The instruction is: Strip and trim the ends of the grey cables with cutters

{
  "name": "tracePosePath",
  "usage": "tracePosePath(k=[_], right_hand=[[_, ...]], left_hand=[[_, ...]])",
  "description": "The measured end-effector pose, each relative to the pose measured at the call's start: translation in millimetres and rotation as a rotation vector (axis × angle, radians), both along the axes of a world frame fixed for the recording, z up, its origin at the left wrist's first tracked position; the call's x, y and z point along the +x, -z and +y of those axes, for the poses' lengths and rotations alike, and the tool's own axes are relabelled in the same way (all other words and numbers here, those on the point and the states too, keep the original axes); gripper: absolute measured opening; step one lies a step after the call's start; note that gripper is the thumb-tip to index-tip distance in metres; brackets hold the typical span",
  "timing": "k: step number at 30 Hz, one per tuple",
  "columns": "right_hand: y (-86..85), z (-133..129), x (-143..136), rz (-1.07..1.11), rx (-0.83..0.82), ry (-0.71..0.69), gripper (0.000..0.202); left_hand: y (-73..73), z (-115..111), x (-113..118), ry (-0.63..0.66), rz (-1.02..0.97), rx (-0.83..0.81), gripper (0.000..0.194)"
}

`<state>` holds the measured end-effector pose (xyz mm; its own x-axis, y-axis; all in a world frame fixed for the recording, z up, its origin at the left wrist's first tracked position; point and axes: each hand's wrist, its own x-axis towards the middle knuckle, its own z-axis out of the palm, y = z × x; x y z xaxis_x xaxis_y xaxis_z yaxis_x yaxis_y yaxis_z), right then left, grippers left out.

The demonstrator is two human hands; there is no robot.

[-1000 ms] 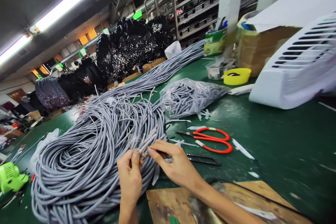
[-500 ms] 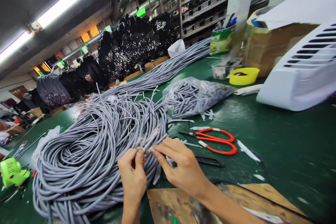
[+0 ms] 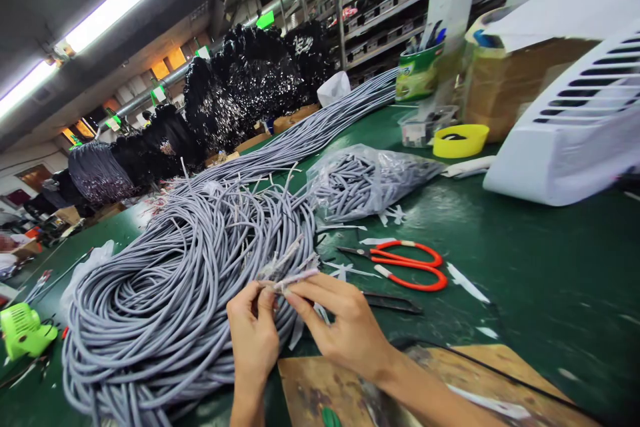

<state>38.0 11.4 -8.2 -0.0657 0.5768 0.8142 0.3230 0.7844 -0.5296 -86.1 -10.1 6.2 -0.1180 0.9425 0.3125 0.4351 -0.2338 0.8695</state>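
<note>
A large coil of grey cable [image 3: 145, 293] lies on the green table, its stripped ends gathered at the near right side. My left hand [image 3: 254, 327] pinches a cable end with thumb and forefinger at the coil's edge. Close beside it, my right hand [image 3: 340, 320] pinches the pale stripped strands [image 3: 300, 275] of that end, fingers pressed together. The fingertips partly hide where the strands leave the cable jacket. Right of my hands lie red-handled scissors [image 3: 410, 265] and dark tweezers [image 3: 393, 303].
Behind the coil sits a clear bag of short grey cable pieces [image 3: 350, 183]. A yellow tape ring [image 3: 461, 141], a green can [image 3: 419, 73] and a white slotted housing [image 3: 555, 147] stand at the right. A stained board [image 3: 320, 390] lies in front.
My right fingers have shifted slightly on the strands, and a pale strand now lies more level across the fingertips. My left hand has stayed almost in place. The view has shifted slightly.
</note>
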Motion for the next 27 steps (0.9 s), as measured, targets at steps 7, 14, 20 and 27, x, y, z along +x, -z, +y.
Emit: tracePosePath(k=[7, 14, 20, 27], right_hand=[[-2.2, -2.0, -2.5, -0.02, 0.108, 0.034, 0.025], [-2.7, -3.9, -4.0, -0.068, 0.222, 0.016, 0.024], [1.7, -3.3, -10.3, -0.114, 0.197, -0.017, 0.023], [-0.4, -1.9, -0.8, -0.009, 0.117, 0.158, 0.016]], left_hand=[[-1.5, 2.4, -3.4, 0.045, -0.272, -0.108, 0.038], [-5.2, 4.6, -9.1, 0.205, -0.512, -0.208, 0.043], [-8.6, 5.1, -9.8, 0.209, -0.609, -0.215, 0.044], [-6.9, 7.3, -13.3, 0.171, -0.628, -0.171, 0.041]])
